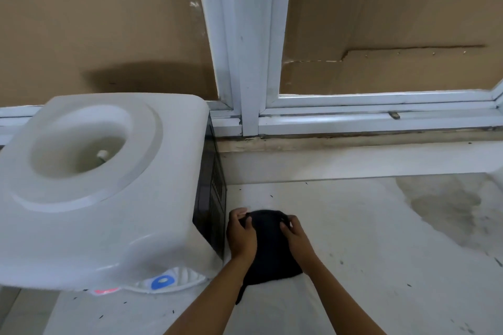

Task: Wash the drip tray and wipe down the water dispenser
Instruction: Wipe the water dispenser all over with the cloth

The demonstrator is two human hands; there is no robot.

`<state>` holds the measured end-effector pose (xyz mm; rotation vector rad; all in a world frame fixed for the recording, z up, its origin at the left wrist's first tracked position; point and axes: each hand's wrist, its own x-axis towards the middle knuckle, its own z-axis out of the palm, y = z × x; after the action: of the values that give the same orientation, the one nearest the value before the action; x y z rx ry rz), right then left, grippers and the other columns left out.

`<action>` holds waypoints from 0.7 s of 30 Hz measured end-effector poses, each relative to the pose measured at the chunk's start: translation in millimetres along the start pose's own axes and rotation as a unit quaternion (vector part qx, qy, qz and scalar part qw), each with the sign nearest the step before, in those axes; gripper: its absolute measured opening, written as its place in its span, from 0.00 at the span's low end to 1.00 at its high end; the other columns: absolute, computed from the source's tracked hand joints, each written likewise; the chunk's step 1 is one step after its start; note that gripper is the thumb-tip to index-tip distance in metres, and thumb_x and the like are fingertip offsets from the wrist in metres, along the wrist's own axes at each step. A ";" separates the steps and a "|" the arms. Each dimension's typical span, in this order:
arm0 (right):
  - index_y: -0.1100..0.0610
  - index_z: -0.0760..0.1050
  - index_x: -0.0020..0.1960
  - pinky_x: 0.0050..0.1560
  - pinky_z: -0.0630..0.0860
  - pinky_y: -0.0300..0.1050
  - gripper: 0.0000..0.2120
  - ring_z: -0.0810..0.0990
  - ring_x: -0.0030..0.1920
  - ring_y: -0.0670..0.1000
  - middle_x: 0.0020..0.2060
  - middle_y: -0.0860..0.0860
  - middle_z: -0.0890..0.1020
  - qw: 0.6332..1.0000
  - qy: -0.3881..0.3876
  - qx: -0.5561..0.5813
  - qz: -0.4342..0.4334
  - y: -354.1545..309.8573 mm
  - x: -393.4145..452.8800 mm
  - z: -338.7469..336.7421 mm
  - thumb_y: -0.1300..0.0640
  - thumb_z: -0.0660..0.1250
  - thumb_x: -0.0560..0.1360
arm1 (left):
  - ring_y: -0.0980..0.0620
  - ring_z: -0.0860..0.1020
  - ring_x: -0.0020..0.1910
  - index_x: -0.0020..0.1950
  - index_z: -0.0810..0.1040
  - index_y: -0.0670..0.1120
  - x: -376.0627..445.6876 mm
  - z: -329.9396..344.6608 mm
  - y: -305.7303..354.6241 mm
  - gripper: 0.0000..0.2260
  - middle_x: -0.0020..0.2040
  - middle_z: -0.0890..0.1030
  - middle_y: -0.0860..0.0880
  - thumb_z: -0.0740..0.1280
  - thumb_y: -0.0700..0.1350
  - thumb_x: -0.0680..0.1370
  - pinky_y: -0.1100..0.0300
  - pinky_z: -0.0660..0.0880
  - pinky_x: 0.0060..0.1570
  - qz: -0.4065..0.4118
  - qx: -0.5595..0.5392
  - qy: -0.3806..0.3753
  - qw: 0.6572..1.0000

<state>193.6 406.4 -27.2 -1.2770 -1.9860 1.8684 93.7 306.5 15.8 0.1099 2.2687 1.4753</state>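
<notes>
From the head camera we see our left hand (241, 235) and right hand (295, 236) each pinching the far edge of a black cloth (268, 250) on the white tabletop (367, 253); our forearms hide its sides. Just left of our left hand stands the white plastic water dispenser (89, 187), its front cut off and its open top well holding only a small white spike (103, 154).

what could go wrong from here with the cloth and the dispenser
1. Both hands, left hand and right hand, pinch the black cloth on a counter speckled with dark bits; it may pick up grit and smear the white water dispenser.
2. The dispenser's dark vented side is right beside the cloth; a wet cloth might drip into the vents.
3. The open top well could catch dirty drips.
</notes>
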 end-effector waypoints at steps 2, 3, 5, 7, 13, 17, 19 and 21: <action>0.53 0.69 0.59 0.51 0.77 0.45 0.08 0.80 0.53 0.53 0.52 0.52 0.81 0.999 0.016 -0.034 -0.002 -3.3 9.2 4.4 0.53 0.58 0.82 | 0.49 0.75 0.57 0.60 0.72 0.43 11.4 2.0 3.0 0.10 0.55 0.76 0.48 0.61 0.36 0.80 0.60 0.70 0.59 0.008 0.004 -0.006 1.000; 0.54 0.70 0.61 0.49 0.75 0.40 0.09 0.80 0.54 0.53 0.52 0.51 0.81 0.996 0.047 -0.073 -0.020 -3.5 12.9 6.6 0.53 0.59 0.82 | 0.47 0.75 0.60 0.63 0.70 0.43 17.7 3.2 3.4 0.11 0.57 0.75 0.48 0.61 0.37 0.80 0.59 0.70 0.60 0.010 0.012 -0.014 1.000; 0.55 0.70 0.66 0.58 0.71 0.39 0.15 0.75 0.60 0.53 0.58 0.50 0.78 0.970 0.148 -0.171 -0.087 -2.0 15.9 11.0 0.54 0.61 0.81 | 0.46 0.70 0.67 0.70 0.64 0.42 24.9 5.1 2.2 0.17 0.67 0.70 0.45 0.60 0.37 0.81 0.60 0.66 0.65 0.016 0.054 -0.033 0.998; 0.53 0.70 0.68 0.65 0.68 0.45 0.18 0.72 0.62 0.50 0.62 0.49 0.74 0.937 0.221 -0.228 -0.142 -2.2 10.6 12.4 0.55 0.63 0.79 | 0.47 0.67 0.69 0.71 0.65 0.43 20.9 4.3 -0.7 0.18 0.70 0.65 0.45 0.60 0.37 0.80 0.62 0.62 0.67 0.055 0.136 -0.029 0.989; 0.47 0.74 0.67 0.56 0.75 0.55 0.22 0.77 0.64 0.52 0.67 0.47 0.76 0.881 0.109 -0.433 -0.157 12.4 -7.5 13.6 0.50 0.52 0.77 | 0.52 0.66 0.71 0.73 0.66 0.47 0.6 -0.6 -32.5 0.20 0.73 0.66 0.49 0.56 0.38 0.81 0.62 0.63 0.70 0.122 0.306 -0.160 0.931; 0.45 0.59 0.77 0.69 0.60 0.58 0.23 0.56 0.77 0.50 0.78 0.45 0.58 0.893 0.078 -0.431 -0.105 -3.7 -12.5 9.8 0.47 0.46 0.82 | 0.51 0.56 0.77 0.78 0.58 0.48 -4.4 -9.8 -14.6 0.22 0.79 0.56 0.50 0.54 0.42 0.83 0.59 0.54 0.75 0.082 0.269 -0.225 0.933; 0.46 0.60 0.76 0.72 0.55 0.55 0.21 0.53 0.78 0.48 0.78 0.46 0.58 0.914 0.112 -0.372 -0.121 -23.8 -23.4 5.9 0.49 0.50 0.83 | 0.52 0.58 0.76 0.77 0.60 0.49 -11.3 -16.9 2.7 0.21 0.78 0.58 0.50 0.54 0.46 0.84 0.60 0.54 0.74 0.094 0.227 -0.207 0.947; 0.47 0.64 0.74 0.73 0.54 0.54 0.19 0.56 0.77 0.47 0.76 0.46 0.62 0.923 0.146 -0.322 -0.151 -42.2 -31.4 0.2 0.50 0.53 0.83 | 0.54 0.61 0.74 0.76 0.62 0.49 -20.9 -18.6 24.2 0.20 0.76 0.62 0.50 0.54 0.47 0.84 0.61 0.56 0.74 0.129 0.191 -0.193 0.954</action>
<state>193.3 391.4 23.2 -1.1824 -2.5261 0.8436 101.3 294.9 50.2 0.7673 2.2321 0.9918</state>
